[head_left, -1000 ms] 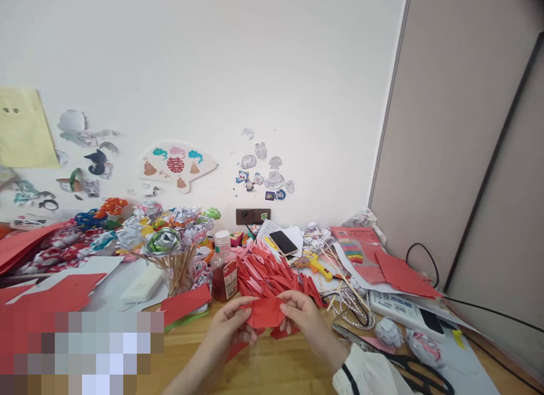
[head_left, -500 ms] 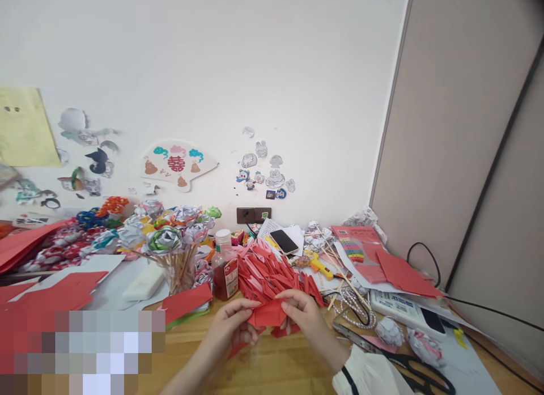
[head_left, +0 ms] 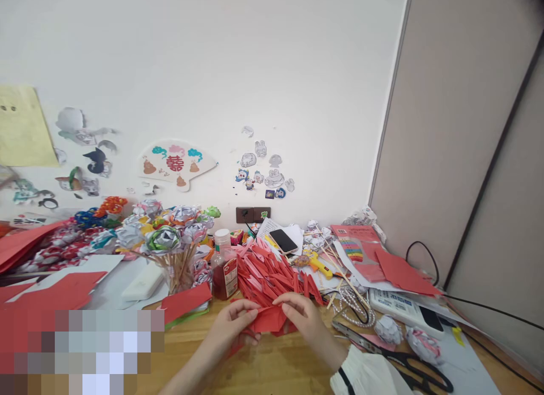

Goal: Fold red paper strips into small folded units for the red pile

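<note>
Between my two hands is a piece of red paper with a crease across it. My left hand pinches its left side between thumb and fingers. Its right side is gripped by my right hand, with the thumb on the near face and the fingers at the upper edge. Just beyond the paper lies a heap of folded red paper pieces. More red paper shows under and beside my hands, partly hidden by them.
Left of the heap stand a red-labelled bottle and paper flowers on sticks. To the right lie a yellow glue gun, a bead string, black-handled scissors and crumpled paper. A phone rests behind the heap.
The red paper has tilted and dipped slightly, showing a crease. My left thumb has shifted a little right along its edge, and both hands keep hold of it.
</note>
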The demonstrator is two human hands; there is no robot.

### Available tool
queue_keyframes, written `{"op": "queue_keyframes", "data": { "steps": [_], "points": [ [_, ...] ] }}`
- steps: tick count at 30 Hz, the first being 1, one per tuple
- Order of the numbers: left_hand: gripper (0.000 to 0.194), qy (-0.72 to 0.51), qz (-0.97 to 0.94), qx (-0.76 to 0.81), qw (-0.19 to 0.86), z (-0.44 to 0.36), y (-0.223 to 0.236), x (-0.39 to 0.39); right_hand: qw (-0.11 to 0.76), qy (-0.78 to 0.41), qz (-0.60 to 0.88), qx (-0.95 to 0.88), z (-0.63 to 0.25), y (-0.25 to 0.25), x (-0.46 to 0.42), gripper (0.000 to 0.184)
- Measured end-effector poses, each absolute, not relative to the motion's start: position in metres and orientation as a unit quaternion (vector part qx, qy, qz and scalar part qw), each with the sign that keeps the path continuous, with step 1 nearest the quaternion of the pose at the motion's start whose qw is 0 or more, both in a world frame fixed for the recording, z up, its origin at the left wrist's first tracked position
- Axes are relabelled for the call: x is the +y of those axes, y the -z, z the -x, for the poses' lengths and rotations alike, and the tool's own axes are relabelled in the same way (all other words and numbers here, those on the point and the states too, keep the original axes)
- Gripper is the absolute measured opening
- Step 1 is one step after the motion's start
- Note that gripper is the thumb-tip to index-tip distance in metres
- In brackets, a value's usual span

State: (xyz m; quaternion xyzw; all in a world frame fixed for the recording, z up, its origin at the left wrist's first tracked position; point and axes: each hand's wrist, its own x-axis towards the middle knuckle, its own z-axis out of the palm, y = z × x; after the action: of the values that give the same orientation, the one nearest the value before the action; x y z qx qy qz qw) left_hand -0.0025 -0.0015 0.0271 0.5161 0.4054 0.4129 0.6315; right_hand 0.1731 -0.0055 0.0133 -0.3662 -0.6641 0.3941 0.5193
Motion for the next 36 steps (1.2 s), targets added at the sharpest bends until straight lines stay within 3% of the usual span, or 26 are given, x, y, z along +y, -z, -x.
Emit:
{"op": "queue_keyframes", "data": {
  "steps": [7,16,36],
  "points": [
    [0.039,-0.4,-0.609,0.421,0.54,-0.001,-0.027,-0.003,0.447,-0.363,0.374,-0.727,-0.17,-0.01,-0.004,0.027],
    [0.039,-0.407,-0.592,0.402,0.568,0.002,-0.023,0.001,0.461,-0.432,0.371,-0.681,-0.168,-0.001,0.002,0.027],
    [0.027,-0.37,-0.665,0.429,0.486,-0.001,-0.007,0.0,0.441,-0.44,0.388,-0.679,-0.159,0.002,-0.001,0.016]
  ]
}}
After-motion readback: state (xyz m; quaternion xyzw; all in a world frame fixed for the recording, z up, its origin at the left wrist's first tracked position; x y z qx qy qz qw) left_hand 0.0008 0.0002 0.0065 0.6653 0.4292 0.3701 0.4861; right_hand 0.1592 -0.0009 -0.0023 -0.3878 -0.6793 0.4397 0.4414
